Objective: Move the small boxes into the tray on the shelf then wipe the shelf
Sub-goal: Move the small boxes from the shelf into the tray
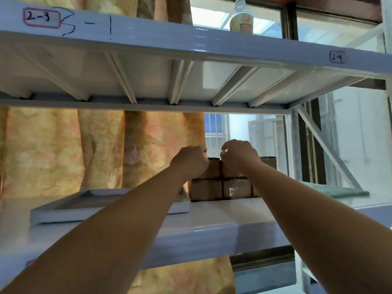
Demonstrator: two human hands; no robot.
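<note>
Head view. We reach both arms onto the white shelf (212,228), where small boxes (220,187) stand stacked in two rows, just right of the flat white tray (63,213). Our left hand (189,161) closes its grip on an upper box (213,169); our right hand (238,158) curls over its neighbour, but we cannot tell whether it grasps it. Risk: pulling one upper box may drag the neighbour off the stack.

Glossy painted-metal shelf (212,228) — matt cardboard boxes (206,189).
</note>
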